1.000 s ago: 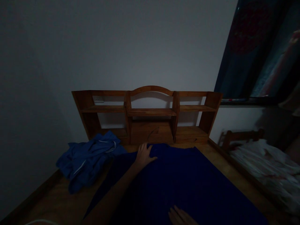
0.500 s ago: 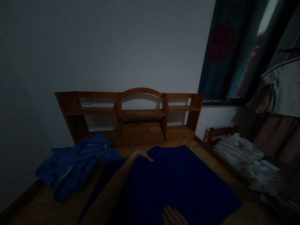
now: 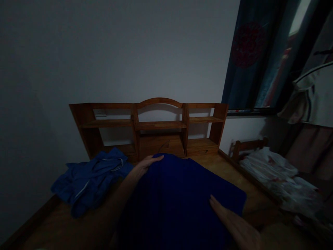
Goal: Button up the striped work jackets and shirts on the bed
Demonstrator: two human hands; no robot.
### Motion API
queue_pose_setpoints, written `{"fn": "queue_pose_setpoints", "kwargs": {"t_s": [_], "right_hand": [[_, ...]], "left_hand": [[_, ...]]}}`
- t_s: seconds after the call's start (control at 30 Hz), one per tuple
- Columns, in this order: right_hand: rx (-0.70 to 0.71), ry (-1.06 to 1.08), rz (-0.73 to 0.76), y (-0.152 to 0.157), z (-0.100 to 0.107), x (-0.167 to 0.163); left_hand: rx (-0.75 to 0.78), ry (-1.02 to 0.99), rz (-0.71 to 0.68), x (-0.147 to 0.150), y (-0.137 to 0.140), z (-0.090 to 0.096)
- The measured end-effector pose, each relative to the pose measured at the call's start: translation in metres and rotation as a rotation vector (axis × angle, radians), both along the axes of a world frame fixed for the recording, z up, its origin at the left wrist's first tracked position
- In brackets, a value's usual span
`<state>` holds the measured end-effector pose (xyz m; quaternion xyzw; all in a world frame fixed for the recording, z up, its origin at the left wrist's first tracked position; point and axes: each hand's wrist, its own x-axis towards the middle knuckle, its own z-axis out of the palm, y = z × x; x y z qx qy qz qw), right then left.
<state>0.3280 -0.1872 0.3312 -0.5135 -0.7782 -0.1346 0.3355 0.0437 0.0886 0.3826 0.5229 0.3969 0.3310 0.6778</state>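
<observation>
A plain dark blue cloth (image 3: 179, 194) spreads in front of me, its upper part raised off the wooden bed surface. My left hand (image 3: 145, 165) is closed on its upper left edge, thumb on top and the other fingers largely hidden behind the fabric. Toward the lower right, my right hand (image 3: 231, 222) grips the cloth near its right side. One digit lies over the fabric there, while the remaining fingers are hard to make out in the dim light. Left of the cloth lies a crumpled blue garment (image 3: 96, 182) with white piping, apart from both hands.
A wooden headboard with shelves (image 3: 161, 125) stands against the wall behind the cloth. Bare boards (image 3: 221, 166) show at the right, bordered by a raised bed rail (image 3: 255, 182). Beyond it are white plastic bags (image 3: 273, 170), a chair back (image 3: 249, 145) and a hanging shirt (image 3: 319, 93).
The cloth's upper edge has risen and its right corner has drawn up and left. My left hand moved up and slightly left with it; my right hand went from lying flat to its right side.
</observation>
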Motion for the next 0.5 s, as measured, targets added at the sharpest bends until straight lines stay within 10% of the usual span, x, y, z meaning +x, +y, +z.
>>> {"fn": "queue_pose_setpoints", "kwargs": {"t_s": [0.27, 0.5], "right_hand": [[-0.005, 0.424, 0.085, 0.025, 0.081, 0.034], [-0.085, 0.796, 0.119, 0.027, 0.145, 0.016]], "left_hand": [[0.54, -0.131, 0.641, -0.052, -0.095, 0.118], [0.753, 0.309, 1.0, -0.097, -0.149, 0.174]]}}
